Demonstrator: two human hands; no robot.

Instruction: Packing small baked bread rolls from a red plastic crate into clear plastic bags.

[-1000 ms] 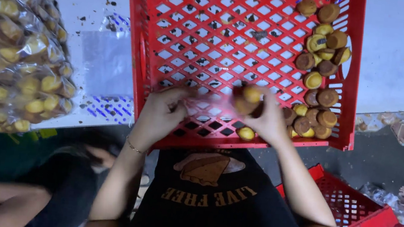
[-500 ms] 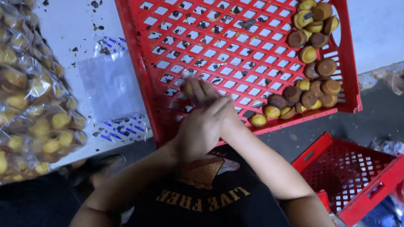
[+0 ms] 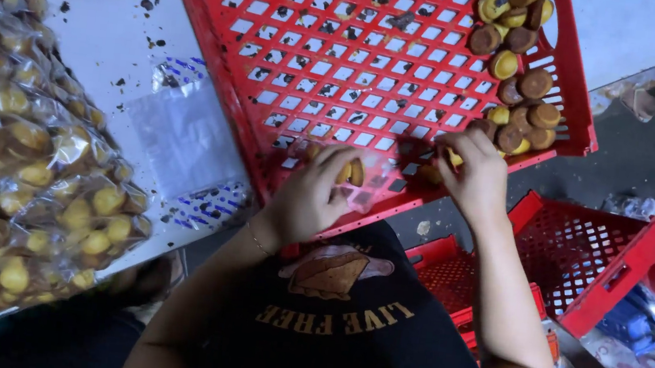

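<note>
A clear plastic bag sits low in the red lattice crate, held open at its near edge between the left hand and the right hand. Inside it show a couple of small round yellow-and-brown cakes, standing on edge against the left hand's fingers. The right hand's fingertips press on one more yellow cake at the near end of the loose heap of cakes, piled along the crate's right wall.
</note>
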